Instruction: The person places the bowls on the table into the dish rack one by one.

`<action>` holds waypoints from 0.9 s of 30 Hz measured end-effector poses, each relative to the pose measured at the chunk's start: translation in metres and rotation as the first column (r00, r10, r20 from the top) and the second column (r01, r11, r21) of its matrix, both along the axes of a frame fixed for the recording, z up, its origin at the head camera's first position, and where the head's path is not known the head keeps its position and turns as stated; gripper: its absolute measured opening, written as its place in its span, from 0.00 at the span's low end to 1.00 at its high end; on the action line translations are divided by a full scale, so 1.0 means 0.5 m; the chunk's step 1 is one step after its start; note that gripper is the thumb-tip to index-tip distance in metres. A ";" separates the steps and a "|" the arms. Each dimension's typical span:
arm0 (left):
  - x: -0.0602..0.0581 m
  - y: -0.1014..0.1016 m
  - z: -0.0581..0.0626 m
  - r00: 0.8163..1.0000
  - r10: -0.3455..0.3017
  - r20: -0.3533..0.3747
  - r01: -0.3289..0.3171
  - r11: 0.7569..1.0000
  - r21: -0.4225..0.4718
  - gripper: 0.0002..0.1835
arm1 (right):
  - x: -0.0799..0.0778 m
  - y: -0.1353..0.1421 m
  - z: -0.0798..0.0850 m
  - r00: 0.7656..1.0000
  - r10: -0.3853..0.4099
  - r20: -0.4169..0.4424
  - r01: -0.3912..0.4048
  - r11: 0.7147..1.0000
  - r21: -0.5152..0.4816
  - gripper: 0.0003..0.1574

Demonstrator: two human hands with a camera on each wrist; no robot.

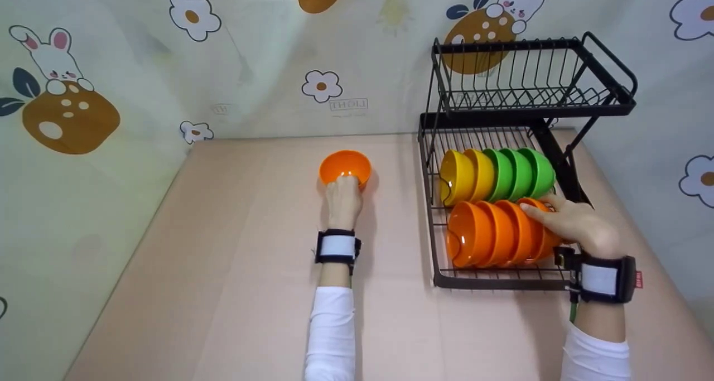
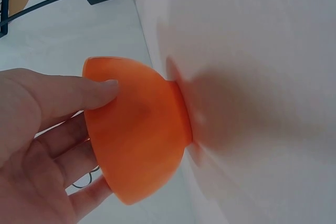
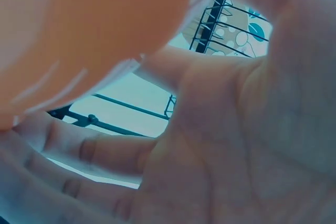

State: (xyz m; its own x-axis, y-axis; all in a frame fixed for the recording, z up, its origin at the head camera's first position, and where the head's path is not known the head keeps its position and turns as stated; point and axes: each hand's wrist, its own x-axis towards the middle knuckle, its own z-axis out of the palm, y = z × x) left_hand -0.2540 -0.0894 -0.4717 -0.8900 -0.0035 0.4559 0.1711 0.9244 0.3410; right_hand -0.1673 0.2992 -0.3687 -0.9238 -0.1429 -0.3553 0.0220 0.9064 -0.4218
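On the table, left of the rack, an orange bowl (image 1: 341, 162) stands upright. My left hand (image 1: 343, 202) grips its near rim. In the left wrist view the thumb presses the outside of the orange bowl (image 2: 139, 124), fingers reach inside it, and its foot is at the tabletop. At the rack, my right hand (image 1: 585, 227) holds the rightmost orange bowl (image 1: 550, 242) of the front row, thumb on its upper rim. The right wrist view has this orange bowl (image 3: 100, 30) close up and blurred, fingers reaching around it; their tips are partly hidden.
A black two-tier dish rack (image 1: 502, 284) stands at the right. Several orange bowls (image 1: 468, 236) lean on edge in its front row. Behind them are two yellow bowls (image 1: 456, 174) and three green bowls (image 1: 538, 172). Its upper tier (image 1: 535, 112) overhangs the back. A patterned cloth (image 1: 251, 63) lines the walls.
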 end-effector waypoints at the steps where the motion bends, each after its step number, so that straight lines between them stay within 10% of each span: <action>1: 0.009 0.002 0.012 1.000 0.001 0.012 -0.001 1.000 0.002 0.08 | 0.000 -0.001 -0.001 1.000 -0.002 0.004 0.002 1.000 -0.010 0.53; 27: 0.023 0.008 0.049 0.999 0.004 0.043 -0.005 1.000 0.016 0.12 | 0.013 -0.012 0.007 0.996 -0.048 -0.078 0.042 0.996 -0.073 0.54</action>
